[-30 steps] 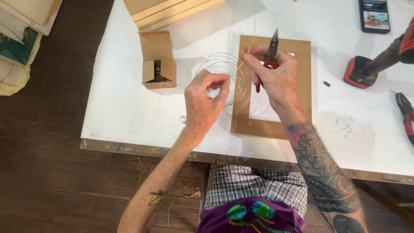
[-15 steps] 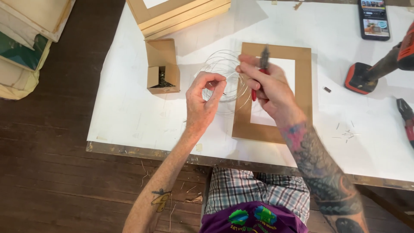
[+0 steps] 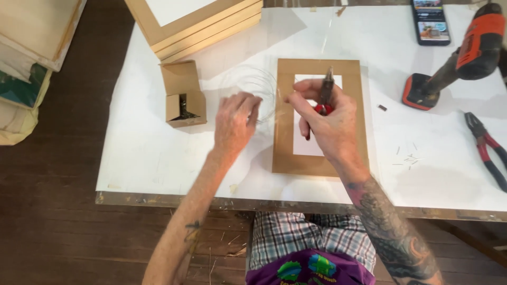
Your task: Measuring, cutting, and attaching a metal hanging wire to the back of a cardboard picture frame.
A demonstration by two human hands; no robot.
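Observation:
My right hand (image 3: 328,122) grips red-handled needle-nose pliers (image 3: 324,95), jaws pointing away from me, above a brown wooden picture frame (image 3: 283,132) lying flat on the white table (image 3: 158,158). My left hand (image 3: 235,124) is blurred, fingers pinched together on a thin coil of silvery wire (image 3: 252,87) that loops between both hands, just left of the frame. The wire is faint and hard to trace.
A small open cardboard box (image 3: 182,95) stands left of my left hand. Stacked wooden frames (image 3: 200,26) lie at the back. A phone (image 3: 430,22), an orange cordless drill (image 3: 465,58) and red-handled pliers (image 3: 488,150) sit at the right, with metal bits (image 3: 407,157) nearby.
The view has shifted, so the table sits lower in the picture. My left hand has dropped a little toward the table and my right hand has tilted the pliers more upright.

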